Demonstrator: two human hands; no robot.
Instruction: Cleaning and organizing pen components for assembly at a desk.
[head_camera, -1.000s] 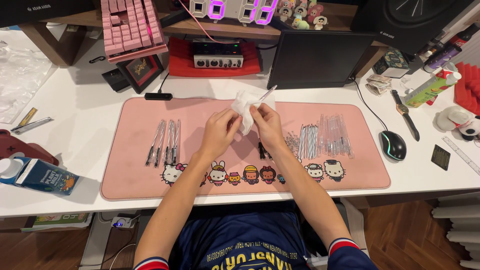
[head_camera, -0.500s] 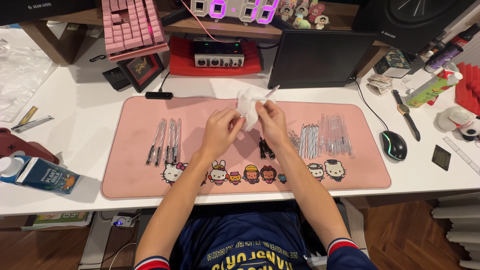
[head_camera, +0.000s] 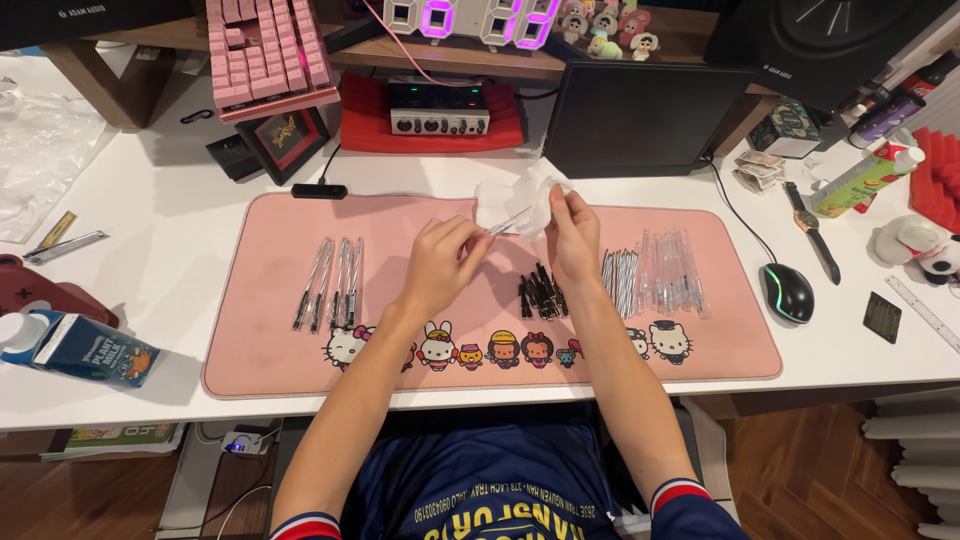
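Over on the pink desk mat (head_camera: 280, 350), a row of assembled pens (head_camera: 328, 282) lies at the left. Nearer the middle, the left hand (head_camera: 440, 262) pinches a thin clear pen tube (head_camera: 508, 222), its tip buried in a crumpled white tissue (head_camera: 512, 203) gripped by the right hand (head_camera: 573, 235), above the mat's upper edge. Black pen parts (head_camera: 540, 295) and clear barrels (head_camera: 665, 280) lie rightward.

A pink keyboard (head_camera: 268, 52) leans behind the white desk (head_camera: 150, 250), a lit mouse (head_camera: 788, 292) right, a carton (head_camera: 85, 348) left.
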